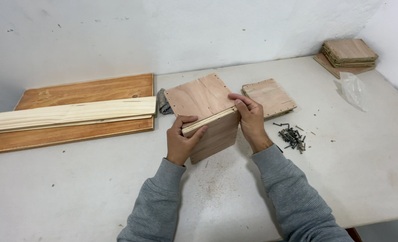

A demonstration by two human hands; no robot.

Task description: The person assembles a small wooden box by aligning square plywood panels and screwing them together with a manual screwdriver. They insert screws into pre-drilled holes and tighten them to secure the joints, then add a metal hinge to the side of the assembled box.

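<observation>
The single head-worn camera looks steeply down and forward across the desk, close above the hands, toward the wall.

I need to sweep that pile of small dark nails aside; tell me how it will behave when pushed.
The pile of small dark nails lies loose, so it would likely scatter. A few probably roll on the smooth white table. Strays already lie around it.

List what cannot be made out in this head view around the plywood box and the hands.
- Plywood box: its inside and far sides are hidden by its own top panel.
- Left hand and right hand: the palms and the box edges under them are covered.
- Grey cloth: mostly hidden behind the box.
- Pale plank: its left end is cut off by the picture edge.
- Nails: too small to count.
</observation>
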